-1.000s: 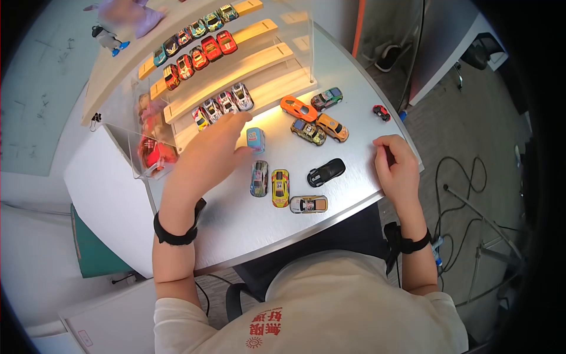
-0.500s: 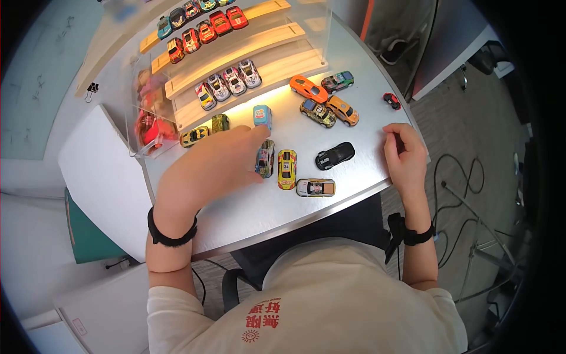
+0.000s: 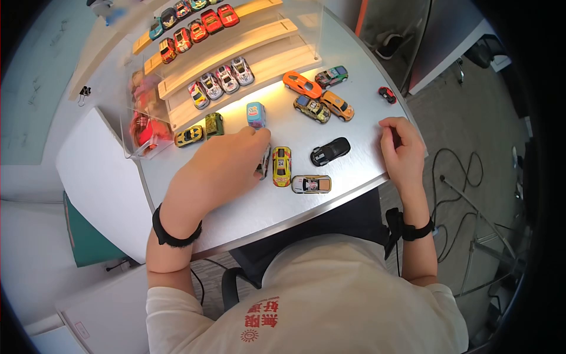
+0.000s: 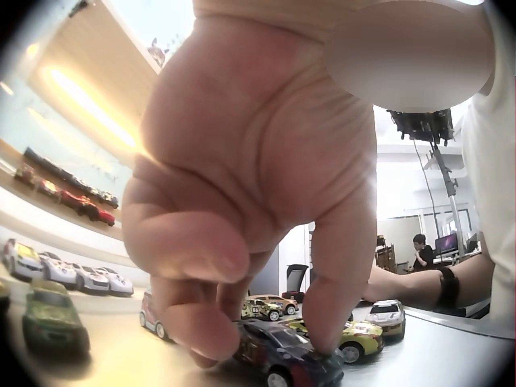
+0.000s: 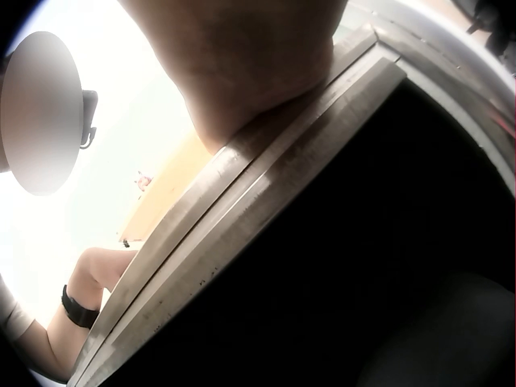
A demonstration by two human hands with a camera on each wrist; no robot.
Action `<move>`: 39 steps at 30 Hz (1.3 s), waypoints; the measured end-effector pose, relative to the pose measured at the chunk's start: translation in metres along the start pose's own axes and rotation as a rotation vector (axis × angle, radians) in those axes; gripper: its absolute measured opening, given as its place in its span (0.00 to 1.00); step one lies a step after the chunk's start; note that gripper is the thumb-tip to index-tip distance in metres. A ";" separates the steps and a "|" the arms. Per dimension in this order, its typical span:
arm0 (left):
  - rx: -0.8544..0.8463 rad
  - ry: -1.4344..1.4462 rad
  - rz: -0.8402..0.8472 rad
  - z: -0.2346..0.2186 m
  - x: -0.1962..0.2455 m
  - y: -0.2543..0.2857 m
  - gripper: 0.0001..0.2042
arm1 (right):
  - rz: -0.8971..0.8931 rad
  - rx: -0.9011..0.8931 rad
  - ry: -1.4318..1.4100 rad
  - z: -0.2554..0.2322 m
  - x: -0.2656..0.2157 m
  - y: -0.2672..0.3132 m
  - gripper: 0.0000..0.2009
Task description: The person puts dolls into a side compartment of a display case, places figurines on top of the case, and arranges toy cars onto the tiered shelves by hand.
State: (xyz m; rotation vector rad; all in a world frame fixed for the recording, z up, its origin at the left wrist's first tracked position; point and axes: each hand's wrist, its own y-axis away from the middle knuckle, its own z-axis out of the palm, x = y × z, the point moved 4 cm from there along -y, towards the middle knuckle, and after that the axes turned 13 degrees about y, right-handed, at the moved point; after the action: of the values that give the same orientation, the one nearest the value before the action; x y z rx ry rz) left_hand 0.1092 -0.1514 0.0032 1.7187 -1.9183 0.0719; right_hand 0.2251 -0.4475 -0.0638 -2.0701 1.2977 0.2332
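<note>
My left hand [image 3: 221,168] reaches down over a dark multicoloured toy car, most of it hidden from above. In the left wrist view, thumb and fingers pinch this dark toy car [image 4: 282,355] from both sides at the tabletop. Right beside it lies a yellow toy car [image 3: 282,167] marked 24. A light blue toy car [image 3: 256,114] stands just beyond the fingertips. My right hand [image 3: 402,147] rests at the table's right edge, its fingers loosely curled with nothing in them.
A tiered wooden rack [image 3: 230,56] behind clear panels holds rows of toy cars. Black [image 3: 330,151], white-and-tan [image 3: 311,184], orange [image 3: 302,84] and green camouflage [image 3: 214,124] toy cars stand around the table. A small red toy car [image 3: 387,95] sits near the right edge.
My left hand has come back from beside the rack's lower row to the dark toy car and closed its fingers on it. The right hand stays at the table edge.
</note>
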 end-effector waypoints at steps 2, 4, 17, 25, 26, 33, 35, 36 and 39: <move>0.013 0.018 0.007 -0.001 0.002 0.000 0.27 | -0.004 0.008 -0.005 -0.001 -0.001 0.000 0.05; 0.018 0.000 -0.030 -0.002 0.002 0.001 0.27 | 0.032 -0.020 -0.005 -0.001 -0.001 0.000 0.05; 0.106 0.005 0.021 -0.012 0.043 0.017 0.25 | 0.029 0.002 -0.003 0.001 0.000 0.000 0.04; 0.017 -0.007 0.460 0.040 0.072 0.002 0.18 | 0.030 -0.007 0.008 -0.001 -0.001 0.000 0.04; 0.031 -0.049 0.443 0.042 0.071 0.001 0.19 | 0.030 -0.005 0.008 -0.001 -0.001 0.000 0.04; 0.057 -0.035 0.450 0.038 0.074 0.000 0.19 | 0.027 -0.001 -0.003 -0.002 -0.002 0.000 0.04; 0.060 0.029 0.402 0.020 0.077 0.002 0.17 | 0.036 -0.001 -0.010 -0.001 -0.001 0.001 0.04; 0.062 0.025 0.404 0.014 0.074 0.003 0.17 | 0.038 -0.003 -0.011 -0.001 -0.001 0.001 0.05; 0.272 -0.003 0.199 -0.020 0.050 -0.004 0.12 | 0.051 0.005 -0.024 -0.001 -0.001 0.000 0.05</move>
State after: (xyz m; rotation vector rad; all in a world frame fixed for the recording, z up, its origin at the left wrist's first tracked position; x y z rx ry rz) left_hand 0.1184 -0.1889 0.0400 1.6869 -2.1568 0.4228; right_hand 0.2243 -0.4480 -0.0626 -2.0259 1.3367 0.2767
